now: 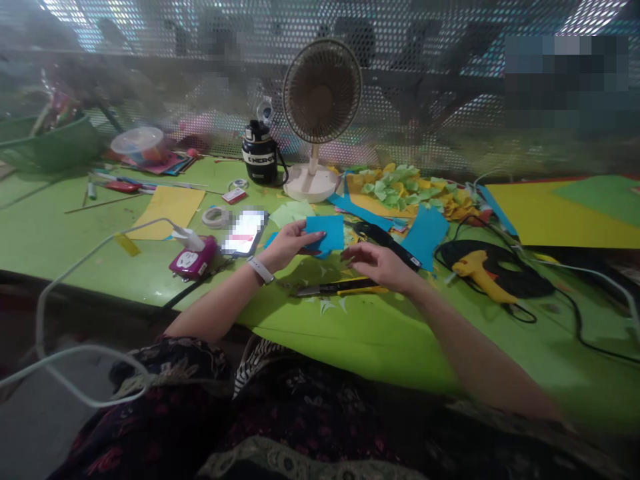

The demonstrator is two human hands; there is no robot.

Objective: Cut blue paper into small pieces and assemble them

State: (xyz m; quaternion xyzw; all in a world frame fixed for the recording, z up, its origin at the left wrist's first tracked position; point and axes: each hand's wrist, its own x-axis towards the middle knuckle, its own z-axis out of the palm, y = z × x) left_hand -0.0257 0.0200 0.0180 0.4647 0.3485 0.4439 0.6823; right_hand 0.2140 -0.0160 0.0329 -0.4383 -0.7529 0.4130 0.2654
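Note:
My left hand pinches a small blue square of paper above the table, thumb on top and fingers beneath. More blue paper shows just under that hand. To the right of the square, my right hand hovers with fingers apart and slightly curled, apart from the paper. Below both hands lies a pair of scissors with yellow-edged handles, among small paper scraps. A larger blue paper piece rests behind my right hand, beside a black elongated object whose kind I cannot make out.
A lit phone, a purple power adapter and a tape roll lie on the left. A fan and black bottle stand behind. Cut green and yellow paper is piled back right. A yellow glue gun trails its cord.

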